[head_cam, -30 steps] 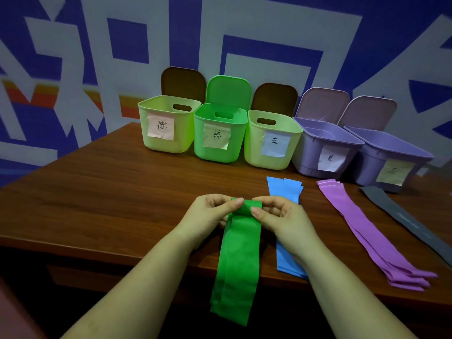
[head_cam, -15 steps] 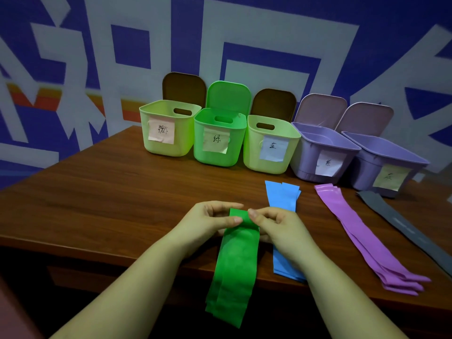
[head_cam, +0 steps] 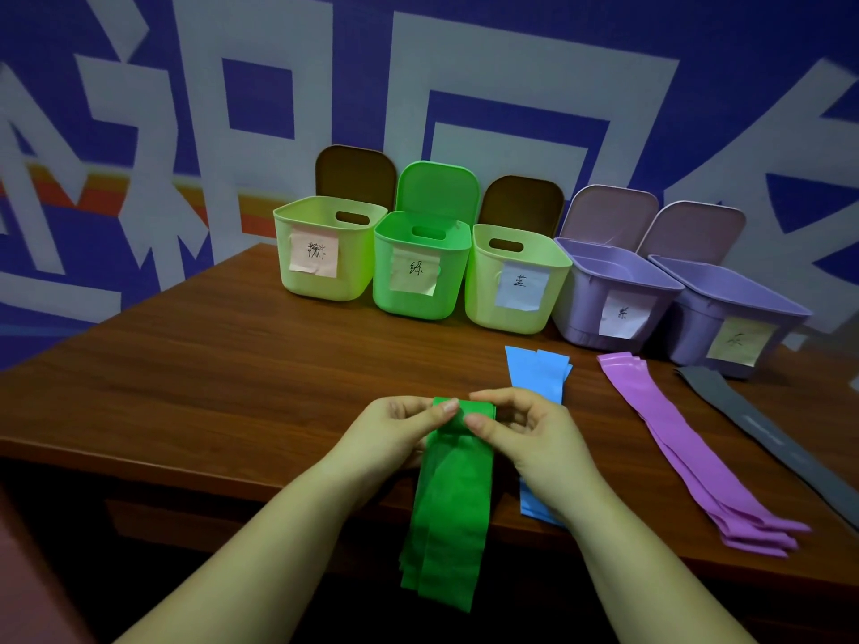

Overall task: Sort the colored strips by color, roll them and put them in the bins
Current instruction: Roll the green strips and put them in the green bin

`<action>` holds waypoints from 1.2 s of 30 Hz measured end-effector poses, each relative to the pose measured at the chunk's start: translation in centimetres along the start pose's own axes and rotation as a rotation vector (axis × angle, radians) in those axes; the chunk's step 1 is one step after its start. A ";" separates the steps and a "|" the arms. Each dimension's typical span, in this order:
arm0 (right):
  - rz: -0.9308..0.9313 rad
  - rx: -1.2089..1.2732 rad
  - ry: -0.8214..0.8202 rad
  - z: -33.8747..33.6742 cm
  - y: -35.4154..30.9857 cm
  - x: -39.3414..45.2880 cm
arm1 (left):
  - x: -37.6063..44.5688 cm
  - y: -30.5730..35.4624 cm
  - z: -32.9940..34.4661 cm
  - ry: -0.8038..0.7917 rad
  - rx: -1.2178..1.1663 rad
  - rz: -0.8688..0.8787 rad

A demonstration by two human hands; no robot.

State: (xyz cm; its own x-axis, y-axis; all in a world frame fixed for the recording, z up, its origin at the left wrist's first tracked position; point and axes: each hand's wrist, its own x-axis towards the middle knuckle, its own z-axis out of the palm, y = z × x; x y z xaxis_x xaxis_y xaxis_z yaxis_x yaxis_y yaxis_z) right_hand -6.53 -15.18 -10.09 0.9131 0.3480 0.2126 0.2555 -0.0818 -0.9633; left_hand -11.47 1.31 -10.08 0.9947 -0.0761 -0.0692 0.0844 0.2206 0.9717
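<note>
Left hand (head_cam: 399, 434) and right hand (head_cam: 525, 434) pinch the green strips (head_cam: 451, 504) at their rolled top; blue strips (head_cam: 539, 374) partly hidden behind the right hand.

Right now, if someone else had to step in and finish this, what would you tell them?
Left hand and right hand both pinch the green strips, top end just starting to roll; the rest hangs over the table edge.
Blue strips, purple strips and a grey strip lie flat, sorted.
The five bins' contents can't be seen.
Left: finish the roll, drop it in the green bin, then the others.
</note>
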 end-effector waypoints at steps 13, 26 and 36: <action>-0.012 0.109 0.046 2.6 -1.8 -2.4 | -2.3 -0.2 3.3 0.104 0.130 0.217; -0.015 -0.008 -0.007 2.4 -2.8 -3.8 | -4.9 0.6 3.4 0.145 0.038 0.254; -0.032 0.212 0.043 0.9 -3.4 -4.6 | -5.6 1.6 3.4 0.107 0.041 0.294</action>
State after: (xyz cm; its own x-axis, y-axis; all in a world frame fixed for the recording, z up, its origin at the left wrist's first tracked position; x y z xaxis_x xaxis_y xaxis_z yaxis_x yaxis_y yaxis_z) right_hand -11.86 -15.60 -7.91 0.9193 0.3070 0.2463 0.2164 0.1287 -0.9678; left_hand -17.13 -1.22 -7.36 0.9769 0.0880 0.1949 -0.2080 0.1788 0.9617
